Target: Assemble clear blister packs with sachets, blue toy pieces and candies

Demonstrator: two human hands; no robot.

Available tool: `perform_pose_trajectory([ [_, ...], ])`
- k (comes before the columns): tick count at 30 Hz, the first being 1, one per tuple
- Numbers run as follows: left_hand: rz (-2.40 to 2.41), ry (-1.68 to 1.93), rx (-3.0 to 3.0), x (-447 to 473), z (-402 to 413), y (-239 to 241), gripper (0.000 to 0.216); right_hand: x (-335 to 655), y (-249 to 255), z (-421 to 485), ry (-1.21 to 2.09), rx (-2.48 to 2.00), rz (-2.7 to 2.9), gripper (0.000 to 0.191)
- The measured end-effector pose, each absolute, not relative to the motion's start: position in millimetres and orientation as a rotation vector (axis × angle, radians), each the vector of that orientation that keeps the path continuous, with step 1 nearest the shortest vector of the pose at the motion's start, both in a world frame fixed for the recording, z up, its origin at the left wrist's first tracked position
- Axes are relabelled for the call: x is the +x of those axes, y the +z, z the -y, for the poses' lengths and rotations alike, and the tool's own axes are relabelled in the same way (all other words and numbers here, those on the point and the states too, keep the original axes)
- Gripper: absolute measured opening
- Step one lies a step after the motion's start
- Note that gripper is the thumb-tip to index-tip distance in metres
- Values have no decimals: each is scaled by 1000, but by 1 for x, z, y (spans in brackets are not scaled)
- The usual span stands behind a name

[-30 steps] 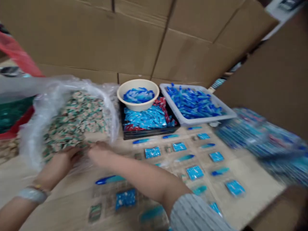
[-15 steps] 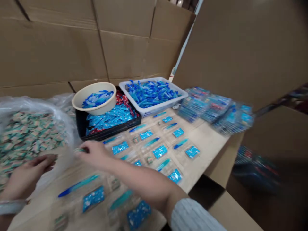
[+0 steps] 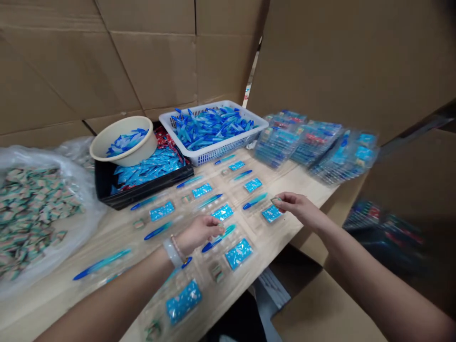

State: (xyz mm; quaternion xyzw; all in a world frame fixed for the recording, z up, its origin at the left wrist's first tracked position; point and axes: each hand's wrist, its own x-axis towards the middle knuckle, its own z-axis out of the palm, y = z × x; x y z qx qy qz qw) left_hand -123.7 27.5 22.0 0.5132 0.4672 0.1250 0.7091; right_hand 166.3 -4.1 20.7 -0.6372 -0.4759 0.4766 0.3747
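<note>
Several clear plastic packets lie in rows on the wooden table point(image 3: 302, 187), each with a blue pen and a small blue sachet. My left hand point(image 3: 199, 231) rests closed on a packet in the middle row, fingertips by a blue pen point(image 3: 218, 239). My right hand point(image 3: 297, 206) pinches a small green-and-white sachet point(image 3: 276, 201) at the edge of the far-right packet, beside its blue sachet point(image 3: 271, 213). What my left fingers hold, if anything, is hidden.
A clear bag of green-and-white sachets point(image 3: 32, 213) lies at the left. Behind stand a cream bowl point(image 3: 123, 141), a black tray of blue sachets point(image 3: 142, 175) and a white basket of blue pens point(image 3: 213, 128). Stacks of filled packets point(image 3: 313, 147) sit right. Cardboard walls surround.
Both hands have left the sachet bag at the left and moved right over the rows of packets. The view has swung right.
</note>
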Motion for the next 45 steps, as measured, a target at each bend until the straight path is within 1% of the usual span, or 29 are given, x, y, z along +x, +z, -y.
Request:
perform_pose_trajectory([
  [4,-1075,275,1161,-125,-34,19,18,175,7,5,1232,-1613,1141,34],
  [8,-1095,358,1185,-115,-66,19,19,184,6,-7,1206,-1588,1105,37],
  [11,-1131,436,1221,-90,-96,17,13,188,2,-15,1228,-1583,1097,35],
  [14,-1195,431,1272,-57,-118,8,7,187,-6,-19,1265,-1570,1085,35],
  [16,-1201,429,1371,-33,-126,-2,7,185,-10,-22,1270,-1580,1085,36],
  [18,-1228,458,1517,-12,-128,-12,13,184,-12,-23,1271,-1604,1109,36],
  [21,-1305,447,1752,5,-128,-25,19,181,-11,-23,1316,-1611,1310,33],
  [23,-1307,373,1865,7,-126,-30,16,177,-8,-22,1321,-1596,1587,25],
  [26,-1285,315,1964,2,-122,-33,14,167,1,-22,1216,-1545,2060,11],
  [31,-1243,316,2195,2,-111,-29,21,148,10,-25,1139,-1568,2537,18],
  [37,-1319,111,2239,14,-105,-13,23,138,-7,-25,1009,-1584,2660,16],
  [40,-1308,142,2218,15,-111,-9,23,136,-13,-25,981,-1574,2656,17],
  [45,-1284,216,2049,11,-123,-16,23,136,-13,-25,983,-1453,2643,14],
])
